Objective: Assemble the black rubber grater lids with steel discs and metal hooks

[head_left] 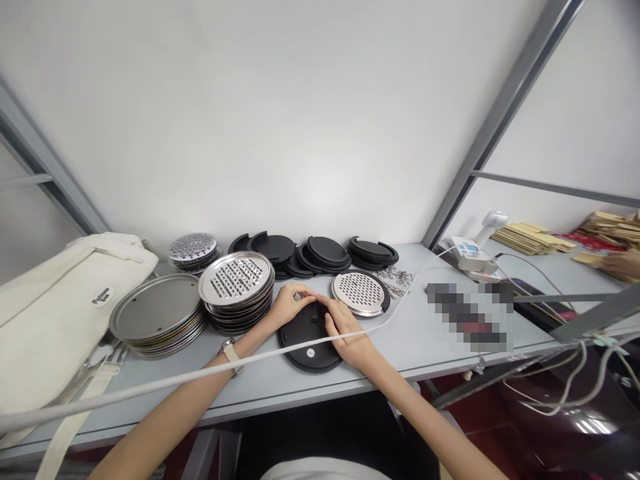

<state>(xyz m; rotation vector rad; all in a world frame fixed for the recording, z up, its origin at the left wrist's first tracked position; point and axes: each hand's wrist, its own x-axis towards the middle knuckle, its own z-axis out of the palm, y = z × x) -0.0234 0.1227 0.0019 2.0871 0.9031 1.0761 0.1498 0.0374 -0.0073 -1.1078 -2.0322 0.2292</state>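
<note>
A black round plastic base (311,352) lies on the grey table in front of me, with a small white dot and a raised black tab on its surface. My left hand (291,305) reaches to its far edge, thumb and fingers closed there. From the other side, my right hand (349,335) grips the same base, its fingertips meeting the left ones near the tab. Whatever lies under the fingertips is hidden. Just right stands a round metal grater plate (358,292) in a black holder. Left of my left hand rises a stack of slotted metal grater plates (237,280).
Plain metal discs (157,307) are stacked beside a white bag (65,307). Behind are black round holders (325,253) and another grater stack (192,248). Small metal clips (397,279) lie right. A white cable (190,380) crosses in front. Another person's hand (623,264) shows far right.
</note>
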